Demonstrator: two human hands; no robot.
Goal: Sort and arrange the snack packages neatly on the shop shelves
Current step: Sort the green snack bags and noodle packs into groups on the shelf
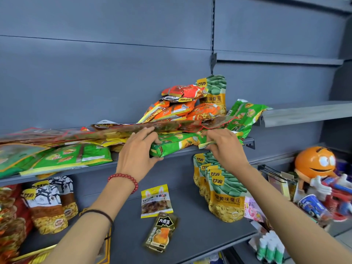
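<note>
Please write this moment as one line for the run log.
stage: sorting | left hand: grips green packet | right hand: pinches its end | where: upper shelf

On the upper shelf (pixel 95 168) I see a green pack (pixel 171 147) lying flat at the front edge, my left hand (pixel 139 151) gripping its left end and my right hand (pixel 222 147) pinching its right. Behind it orange packets (pixel 171 111) sit in a loose heap, with one bean pouch (pixel 215 92) upright at the back panel, and a tilted green bag (pixel 245 115) leans at the shelf's right end. On the lower shelf (pixel 190 235) a row of bean pouches (pixel 226 197) stands upright; a yellow pouch (pixel 156 201) and a dark pouch (pixel 162 231) lie flat, just beside each other.
</note>
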